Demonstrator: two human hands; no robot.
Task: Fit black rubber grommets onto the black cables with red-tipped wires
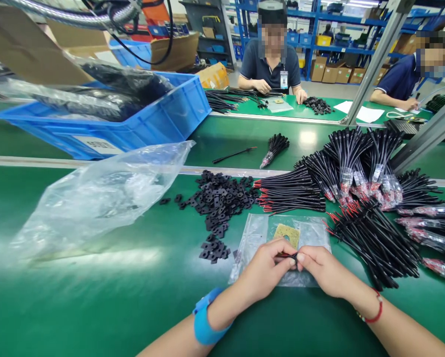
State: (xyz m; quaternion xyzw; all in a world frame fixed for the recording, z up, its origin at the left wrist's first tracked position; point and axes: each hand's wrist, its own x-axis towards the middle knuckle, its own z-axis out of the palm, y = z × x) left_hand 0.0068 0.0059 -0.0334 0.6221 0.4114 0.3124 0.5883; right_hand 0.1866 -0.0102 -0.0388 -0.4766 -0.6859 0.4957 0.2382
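Observation:
My left hand, with a blue band at the wrist, is closed on a short black cable showing a bit of red wire. My right hand pinches the same cable at its other side, fingertips almost meeting the left ones; whether a small black part is also between them I cannot make out. Beneath both hands lies a clear plastic bag with a yellowish sponge pad that has a hole. Left of the bag is a pile of small flat black pieces with holes.
Black cables with red ends lie in a row behind the bag, with another heap and wrapped bundles at right. A crumpled plastic bag and blue bin are at left. A person works opposite; another sits far right.

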